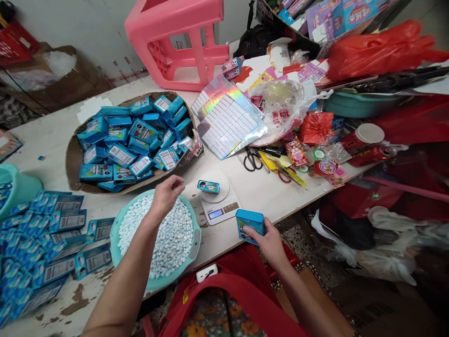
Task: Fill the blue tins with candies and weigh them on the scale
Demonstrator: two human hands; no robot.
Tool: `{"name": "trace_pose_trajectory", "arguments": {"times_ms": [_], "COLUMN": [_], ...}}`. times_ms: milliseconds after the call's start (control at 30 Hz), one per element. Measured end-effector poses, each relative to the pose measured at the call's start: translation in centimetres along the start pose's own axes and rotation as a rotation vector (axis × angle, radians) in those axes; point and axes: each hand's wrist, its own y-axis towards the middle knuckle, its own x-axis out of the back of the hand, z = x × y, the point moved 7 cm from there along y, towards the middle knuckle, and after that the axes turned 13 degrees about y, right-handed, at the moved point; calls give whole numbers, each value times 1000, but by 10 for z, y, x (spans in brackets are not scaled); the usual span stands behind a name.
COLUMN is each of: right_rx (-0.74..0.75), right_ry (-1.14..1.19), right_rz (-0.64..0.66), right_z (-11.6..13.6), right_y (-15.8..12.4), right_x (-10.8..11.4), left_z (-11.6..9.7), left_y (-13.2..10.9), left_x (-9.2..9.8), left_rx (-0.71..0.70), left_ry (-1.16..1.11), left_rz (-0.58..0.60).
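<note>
My right hand (270,241) is closed around a blue candy box (257,218), held upright over the table's front edge. My left hand (169,193) hangs above a turquoise basin (197,236) full of small white and pale blue candies (168,243). Its fingers are pinched together, and whatever they might hold is too small to make out. To the right of that hand, a small blue box (209,186) rests on a white digital scale (229,206) with a lit display; its dark round opening faces up.
Behind the basin sits a cardboard tray (72,164) heaped with blue boxes. Rows of similar boxes (66,220) stand at the left. Scissors (252,160), pens, label sheets (229,119) and a plastic bag (280,103) lie farther right. A pink stool (196,51) stands at the back.
</note>
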Motion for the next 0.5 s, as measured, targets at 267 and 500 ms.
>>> {"name": "trace_pose_trajectory", "arguments": {"times_ms": [267,500], "right_rx": [6,13], "right_ry": [-27,-16], "right_rz": [7,57], "right_z": [-8,-7], "right_y": [-14,-26], "right_x": [-9,-23], "left_z": [91,82], "left_y": [-82,-90], "left_x": [37,32], "left_rx": [281,251], "left_ry": [28,132], "left_rz": [-89,-71]}}
